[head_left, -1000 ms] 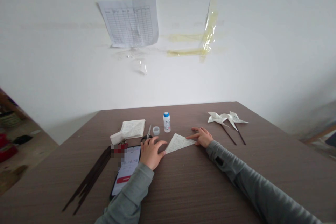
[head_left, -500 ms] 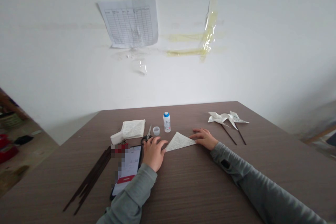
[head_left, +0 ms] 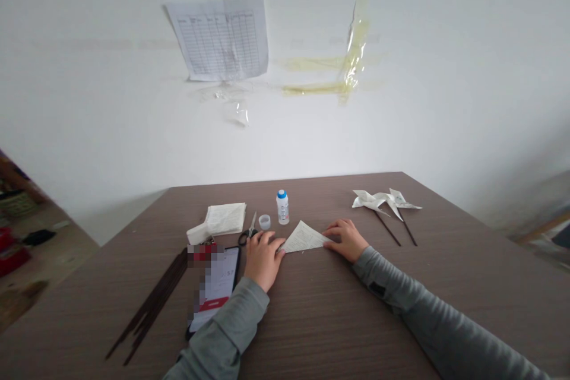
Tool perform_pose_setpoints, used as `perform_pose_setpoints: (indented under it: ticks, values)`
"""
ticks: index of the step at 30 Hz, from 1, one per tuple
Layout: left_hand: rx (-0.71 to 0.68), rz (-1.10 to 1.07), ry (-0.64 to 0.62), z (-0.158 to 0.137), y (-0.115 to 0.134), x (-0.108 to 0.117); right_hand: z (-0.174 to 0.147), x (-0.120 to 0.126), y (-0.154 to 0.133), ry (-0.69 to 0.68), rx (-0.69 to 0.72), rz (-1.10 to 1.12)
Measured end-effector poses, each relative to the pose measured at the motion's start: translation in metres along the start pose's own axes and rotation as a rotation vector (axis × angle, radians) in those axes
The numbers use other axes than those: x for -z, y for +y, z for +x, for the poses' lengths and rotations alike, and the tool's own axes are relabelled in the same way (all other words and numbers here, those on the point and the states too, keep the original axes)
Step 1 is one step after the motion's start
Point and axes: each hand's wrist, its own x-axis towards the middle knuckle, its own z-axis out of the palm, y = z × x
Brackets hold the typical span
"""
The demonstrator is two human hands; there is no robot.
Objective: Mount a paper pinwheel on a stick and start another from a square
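A triangle of folded printed paper [head_left: 303,238] lies between my hands on the brown table. My left hand [head_left: 263,260] has its thumb and fingers closed around the left corner, which they partly hide. At the right corner, my right hand [head_left: 347,240] pinches the paper between thumb and fingertips. Just behind the paper stands a small white bottle with a blue cap [head_left: 282,209]. Beside the bottle is a translucent plastic cup or cap [head_left: 264,222]. Scissors with black handles [head_left: 250,231] rest behind my left hand.
A stack of paper squares [head_left: 226,218] lies at the back left. A phone [head_left: 218,291] with a lit screen sits by my left forearm, beside several dark thin sticks [head_left: 154,303]. Two paper pinwheels [head_left: 376,202] on dark sticks lie at the back right.
My right hand has shifted slightly left and now pinches the paper's right corner. The left hand has moved a little, its thumb now on the left corner. The triangle has turned slightly.
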Motion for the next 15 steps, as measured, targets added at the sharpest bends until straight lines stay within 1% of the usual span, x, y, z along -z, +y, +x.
perform_pose_setpoints:
  ticks: [6, 15]
  values:
    - [0.034, -0.027, -0.010, -0.0007, 0.0020, 0.0038, 0.0007, -0.0007, -0.0008, 0.004, -0.002, -0.010]
    - [0.034, -0.064, -0.023, 0.0002, 0.0043, 0.0096, 0.0002, 0.0013, -0.0064, -0.034, -0.025, -0.016]
